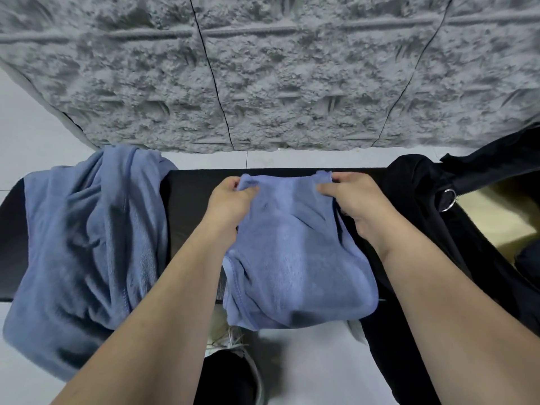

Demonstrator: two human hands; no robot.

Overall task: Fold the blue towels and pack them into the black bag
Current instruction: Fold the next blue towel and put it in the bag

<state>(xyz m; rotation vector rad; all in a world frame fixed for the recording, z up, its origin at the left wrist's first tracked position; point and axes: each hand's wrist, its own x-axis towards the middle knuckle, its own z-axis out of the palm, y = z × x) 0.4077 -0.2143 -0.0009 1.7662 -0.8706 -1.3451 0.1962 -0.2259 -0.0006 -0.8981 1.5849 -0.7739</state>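
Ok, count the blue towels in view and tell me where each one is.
2. One blue towel lies mid-bench, its far corners pinched by the left hand and right hand. A crumpled blue heap at the left end could hide more.
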